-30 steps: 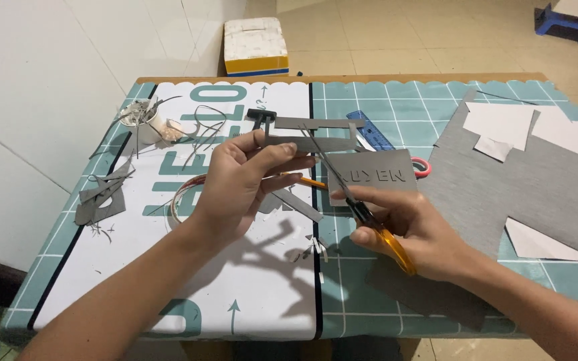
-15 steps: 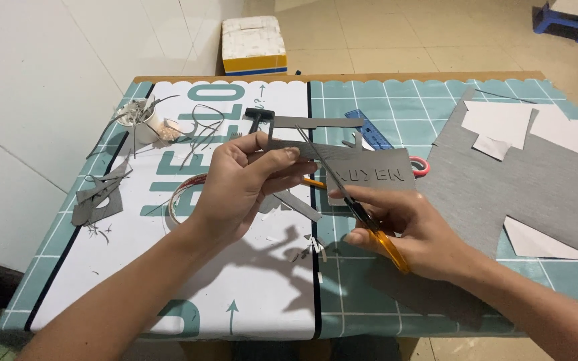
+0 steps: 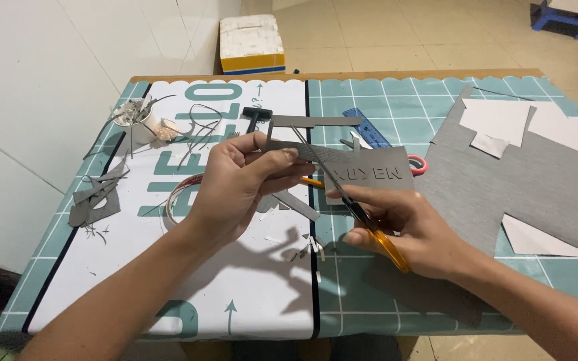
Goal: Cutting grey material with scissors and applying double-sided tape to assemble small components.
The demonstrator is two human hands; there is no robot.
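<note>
— What step is in hand here?

— A cut in progress, I'd judge. The left hand (image 3: 235, 180) has its grip pinched on the grey cut-out sheet (image 3: 362, 170), holding it up above the tabletop (image 3: 436, 107) near the middle of the view. The right hand (image 3: 403, 230), at about 4 o'clock from the left one, has its grip closed through the orange handles of the scissors (image 3: 349, 200), whose blades point toward 11 o'clock and run across the sheet's left part.

— So what does the next move call for?

— Probably steady tension from the left fingers while the blades close along the narrow grey strip, and small turns of the sheet to keep the line true. The strip looks thin, so a slip could sever it.

— Anything else nearby?

— A blue ruler (image 3: 366, 127) lies at 12 o'clock of the sheet, a large grey board (image 3: 503, 180) at 3 o'clock, and grey scraps (image 3: 95, 197) well apart at 9 o'clock.

— What differs from half a second ago?

— Very little. Both hands hold the same things; the scissors' tips seem to sit slightly further along the sheet, and the sheet is tilted much as before.
</note>
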